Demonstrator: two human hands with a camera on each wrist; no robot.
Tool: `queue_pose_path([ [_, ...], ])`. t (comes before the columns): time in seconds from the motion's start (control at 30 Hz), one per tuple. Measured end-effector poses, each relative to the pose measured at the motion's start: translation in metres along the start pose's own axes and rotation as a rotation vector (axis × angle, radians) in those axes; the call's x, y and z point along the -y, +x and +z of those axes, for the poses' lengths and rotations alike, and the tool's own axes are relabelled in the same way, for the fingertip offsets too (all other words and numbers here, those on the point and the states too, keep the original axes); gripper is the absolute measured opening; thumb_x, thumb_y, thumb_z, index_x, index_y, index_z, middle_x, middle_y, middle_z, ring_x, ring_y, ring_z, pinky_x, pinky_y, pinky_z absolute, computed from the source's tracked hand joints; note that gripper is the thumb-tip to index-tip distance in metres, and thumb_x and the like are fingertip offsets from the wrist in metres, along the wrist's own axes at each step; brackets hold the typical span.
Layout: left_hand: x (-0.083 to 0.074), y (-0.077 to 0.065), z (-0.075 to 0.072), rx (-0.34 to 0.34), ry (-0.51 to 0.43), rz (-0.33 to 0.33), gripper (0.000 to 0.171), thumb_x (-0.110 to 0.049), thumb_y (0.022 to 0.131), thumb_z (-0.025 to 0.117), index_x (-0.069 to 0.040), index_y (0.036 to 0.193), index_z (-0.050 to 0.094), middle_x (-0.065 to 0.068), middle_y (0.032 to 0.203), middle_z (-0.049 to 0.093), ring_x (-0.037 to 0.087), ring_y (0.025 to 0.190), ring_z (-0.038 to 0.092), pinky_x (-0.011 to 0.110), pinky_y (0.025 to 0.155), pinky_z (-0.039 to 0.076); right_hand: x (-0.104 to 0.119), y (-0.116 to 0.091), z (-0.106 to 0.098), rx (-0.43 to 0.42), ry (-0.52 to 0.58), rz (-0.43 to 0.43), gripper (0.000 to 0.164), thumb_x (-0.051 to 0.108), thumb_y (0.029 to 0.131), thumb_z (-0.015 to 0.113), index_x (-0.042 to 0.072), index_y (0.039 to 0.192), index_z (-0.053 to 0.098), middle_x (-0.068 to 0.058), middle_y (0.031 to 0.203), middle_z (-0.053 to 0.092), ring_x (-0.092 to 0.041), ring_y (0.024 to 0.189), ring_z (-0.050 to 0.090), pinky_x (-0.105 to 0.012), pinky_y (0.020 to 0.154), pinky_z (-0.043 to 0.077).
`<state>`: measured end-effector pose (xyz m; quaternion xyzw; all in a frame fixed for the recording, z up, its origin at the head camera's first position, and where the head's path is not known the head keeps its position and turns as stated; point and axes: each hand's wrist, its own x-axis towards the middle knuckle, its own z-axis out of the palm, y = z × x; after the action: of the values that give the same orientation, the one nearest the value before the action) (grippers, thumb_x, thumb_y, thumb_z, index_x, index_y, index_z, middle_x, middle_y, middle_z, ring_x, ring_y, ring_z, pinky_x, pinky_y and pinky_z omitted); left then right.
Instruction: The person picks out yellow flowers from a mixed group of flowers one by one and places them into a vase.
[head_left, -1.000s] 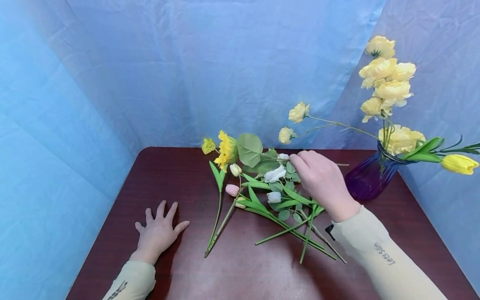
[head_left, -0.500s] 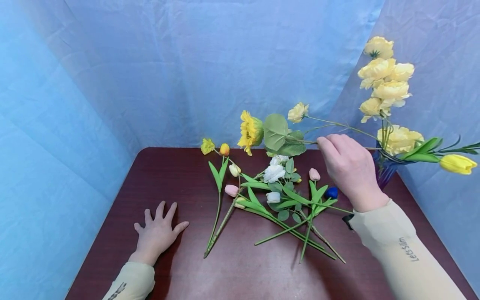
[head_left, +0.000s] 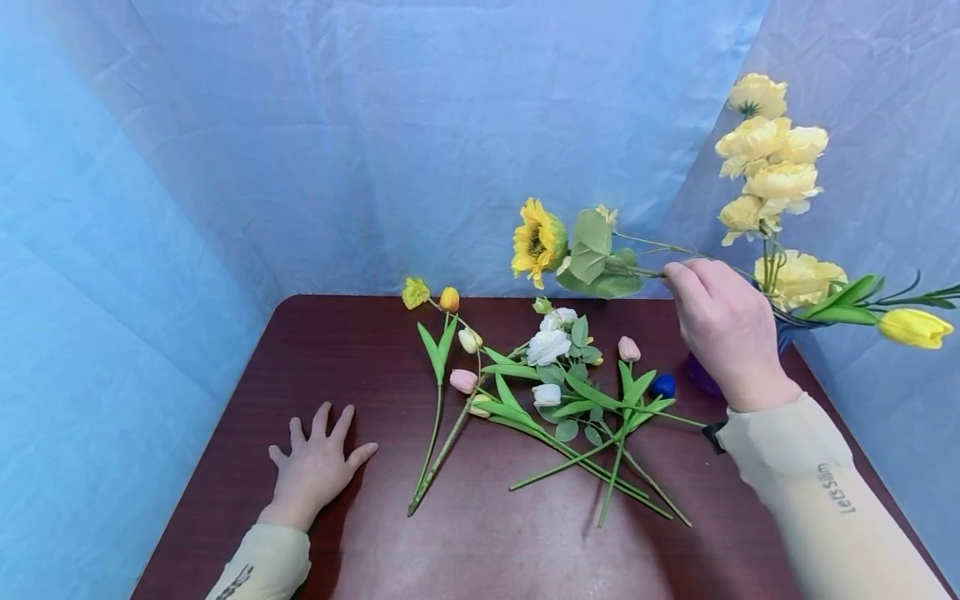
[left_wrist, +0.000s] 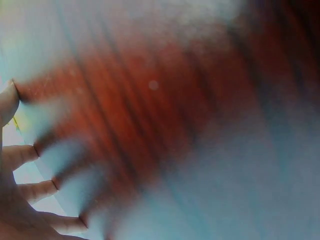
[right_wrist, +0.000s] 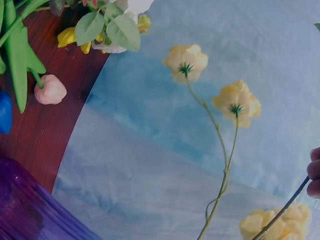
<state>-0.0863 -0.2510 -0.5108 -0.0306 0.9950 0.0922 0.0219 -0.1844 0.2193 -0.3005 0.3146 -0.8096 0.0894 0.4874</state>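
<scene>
A yellow sunflower [head_left: 538, 243] with broad green leaves hangs above the table's back edge, its head pointing left. My right hand [head_left: 727, 333] pinches its stem, in front of the purple-blue glass vase [head_left: 703, 377], which it partly hides. In the right wrist view only fingertips [right_wrist: 314, 172] and the dark stem [right_wrist: 287, 206] show at the right edge, with the ribbed vase [right_wrist: 35, 207] at lower left. Pale yellow flowers [head_left: 783, 179] and a yellow tulip [head_left: 915, 328] stand in the vase. With fingers spread, my left hand [head_left: 311, 467] rests flat on the table's left side.
Several loose stems lie mid-table: white roses [head_left: 549, 347], a pink tulip [head_left: 628, 349], a blue tulip [head_left: 663, 385] and an orange tulip [head_left: 449, 300] among them. Blue cloth [head_left: 450, 150] hangs behind the dark red table [head_left: 360, 358]. A pale yellow branch [right_wrist: 220, 150] juts sideways from the vase.
My right hand has lifted the sunflower off the pile and carried it right and up toward the vase. Tulips that the hand and flower had hidden now show. My left hand stays put.
</scene>
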Motion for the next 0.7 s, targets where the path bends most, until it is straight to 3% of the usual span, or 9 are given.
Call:
queue_pose_path([
  [0.17,0.000,0.000,0.000,0.001,0.003,-0.002,0.082,-0.067,0.088,0.051,-0.014,0.149,0.035,0.027,0.149,0.024,0.065,0.128,0.018,0.087,0.085,0.018,-0.012,-0.006,0.001,0.019,-0.004,0.050,0.012,0.007,0.097,0.058,-0.004,0.098,0.063,-0.019,0.083,0.061,-0.037,0.073,0.058,-0.051,0.060,0.050],
  [0.4,-0.001,0.001,-0.001,0.016,0.002,-0.009,0.083,-0.069,0.088,0.049,-0.015,0.149,0.035,0.026,0.150,0.024,0.065,0.128,0.017,0.087,0.086,0.018,-0.028,-0.006,-0.005,0.050,0.012,0.190,0.013,0.006,0.097,0.057,-0.006,0.101,0.061,-0.023,0.086,0.061,-0.038,0.073,0.057,-0.053,0.061,0.048],
  [0.7,-0.001,0.001,0.000,0.026,0.000,-0.018,0.083,-0.068,0.088,0.051,-0.014,0.150,0.034,0.027,0.150,0.023,0.065,0.129,0.015,0.087,0.086,0.016,-0.044,0.000,-0.012,-0.053,0.003,0.365,0.016,0.008,0.098,0.057,-0.007,0.102,0.061,-0.028,0.090,0.060,-0.044,0.081,0.058,-0.059,0.065,0.045],
])
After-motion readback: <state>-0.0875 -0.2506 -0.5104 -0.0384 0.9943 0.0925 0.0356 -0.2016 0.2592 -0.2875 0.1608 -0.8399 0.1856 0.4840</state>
